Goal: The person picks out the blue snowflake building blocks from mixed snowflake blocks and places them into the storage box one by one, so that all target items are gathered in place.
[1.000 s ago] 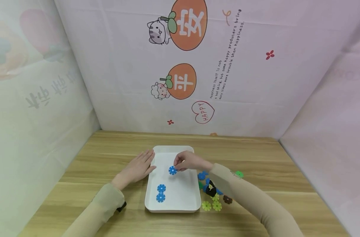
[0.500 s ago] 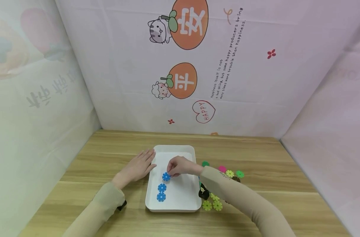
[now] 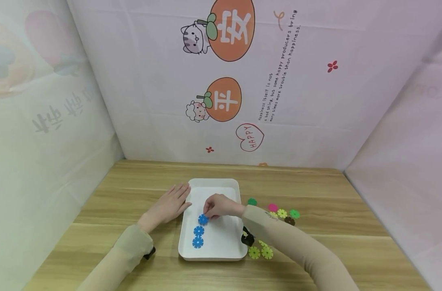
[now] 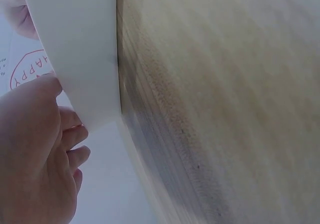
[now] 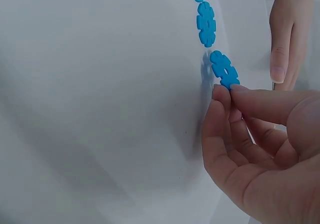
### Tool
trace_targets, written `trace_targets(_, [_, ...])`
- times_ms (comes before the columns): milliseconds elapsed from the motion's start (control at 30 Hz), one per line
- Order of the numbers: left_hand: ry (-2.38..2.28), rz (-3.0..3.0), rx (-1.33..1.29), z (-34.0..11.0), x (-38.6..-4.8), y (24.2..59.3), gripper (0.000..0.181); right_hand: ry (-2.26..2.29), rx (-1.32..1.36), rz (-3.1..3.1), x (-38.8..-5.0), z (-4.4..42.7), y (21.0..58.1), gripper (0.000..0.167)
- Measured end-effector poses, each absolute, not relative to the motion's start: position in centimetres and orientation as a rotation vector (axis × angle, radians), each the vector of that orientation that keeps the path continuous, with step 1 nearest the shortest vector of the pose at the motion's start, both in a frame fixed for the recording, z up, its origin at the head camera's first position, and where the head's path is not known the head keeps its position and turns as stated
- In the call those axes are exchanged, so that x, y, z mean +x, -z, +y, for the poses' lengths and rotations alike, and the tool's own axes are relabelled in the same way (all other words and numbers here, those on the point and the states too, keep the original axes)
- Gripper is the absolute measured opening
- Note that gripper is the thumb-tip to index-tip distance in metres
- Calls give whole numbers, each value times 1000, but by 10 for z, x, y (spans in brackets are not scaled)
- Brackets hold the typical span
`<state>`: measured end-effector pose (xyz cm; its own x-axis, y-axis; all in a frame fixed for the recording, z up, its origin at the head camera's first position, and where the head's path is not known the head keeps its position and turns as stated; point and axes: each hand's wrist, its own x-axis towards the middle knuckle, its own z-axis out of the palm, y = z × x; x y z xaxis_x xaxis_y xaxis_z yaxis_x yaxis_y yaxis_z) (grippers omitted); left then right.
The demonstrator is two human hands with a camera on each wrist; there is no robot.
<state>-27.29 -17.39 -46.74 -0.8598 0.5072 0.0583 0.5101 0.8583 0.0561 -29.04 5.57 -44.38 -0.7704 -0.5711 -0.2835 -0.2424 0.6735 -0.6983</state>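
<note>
Between thumb and fingertips my right hand (image 3: 221, 205) pinches a blue snowflake disc (image 5: 225, 70), held tilted just over the floor of the white tray (image 3: 221, 246). Two more blue discs lie flat in a line toward the near left corner: a middle disc (image 3: 199, 231) and a near disc (image 3: 197, 242). In the right wrist view the pinched disc's edge is close to the middle disc; I cannot tell whether they touch. My left hand (image 3: 168, 205) rests with straight fingers on the tray's left rim, as the left wrist view (image 4: 35, 149) also shows.
Right of the tray lie loose discs on the wooden table (image 3: 315, 242): yellow-green discs (image 3: 266, 252), a brown disc (image 3: 289, 220), a pink disc (image 3: 273, 207) and green discs (image 3: 295, 214). My right sleeve (image 3: 286, 230) hides part of that pile. A printed cloth wall (image 3: 297, 141) stands behind.
My right hand has carried the blue disc left and toward me, close to the two lying discs. My left hand has stayed on the tray rim.
</note>
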Motion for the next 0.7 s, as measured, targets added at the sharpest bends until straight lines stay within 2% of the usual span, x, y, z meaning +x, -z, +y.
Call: trace_targets(700, [116, -2948, -826, -174, -272, 470, 62, 891, -655, 2424, -291, 46, 448, 4])
